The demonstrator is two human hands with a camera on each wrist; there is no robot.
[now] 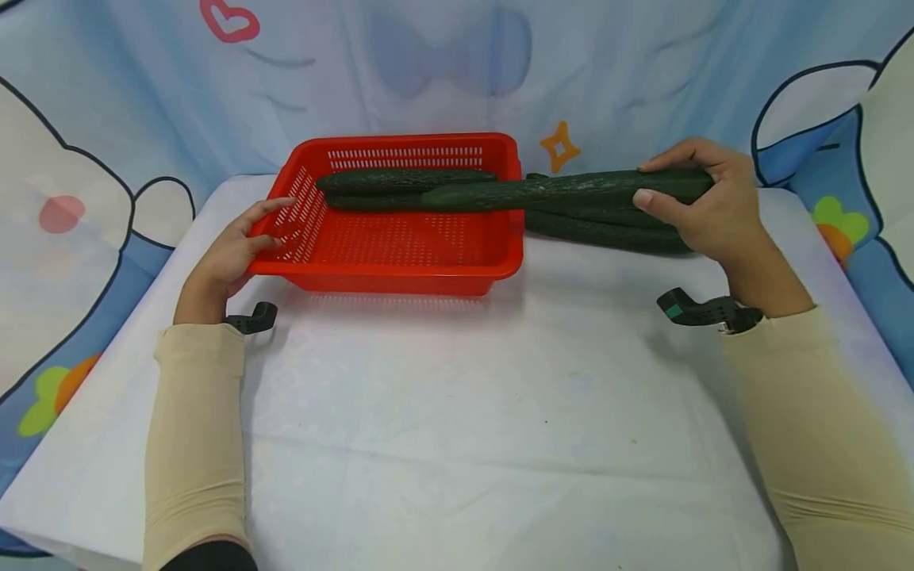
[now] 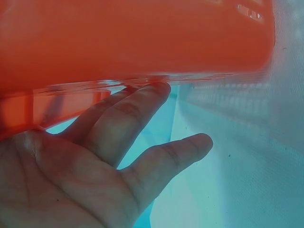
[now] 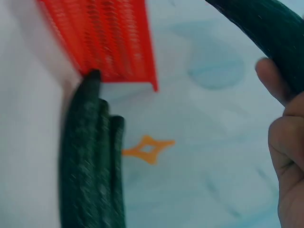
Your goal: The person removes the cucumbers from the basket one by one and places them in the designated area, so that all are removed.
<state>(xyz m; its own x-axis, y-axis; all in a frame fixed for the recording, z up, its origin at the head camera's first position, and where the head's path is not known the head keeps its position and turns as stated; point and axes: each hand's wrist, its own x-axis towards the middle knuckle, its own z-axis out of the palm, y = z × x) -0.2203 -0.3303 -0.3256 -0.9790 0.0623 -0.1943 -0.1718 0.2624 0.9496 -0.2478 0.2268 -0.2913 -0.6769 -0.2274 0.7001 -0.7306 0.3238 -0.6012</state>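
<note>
Creased sleeve (image 1: 821, 436), long cucumber (image 1: 571, 191) (perforated basket (image 1: 393, 282))

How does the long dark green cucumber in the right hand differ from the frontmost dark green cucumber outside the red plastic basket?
The held cucumber is raised in the right hand; the frontmost cucumber rests on the white cloth. The held cucumber reaches over the rim of the red basket; the frontmost cucumber lies beside it. Both are long and dark green.

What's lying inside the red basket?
Two cucumbers lie toward the far side of the red basket. The held cucumber in the right hand crosses the rim, hiding part of the nearer one; anything beneath them is covered.
</note>
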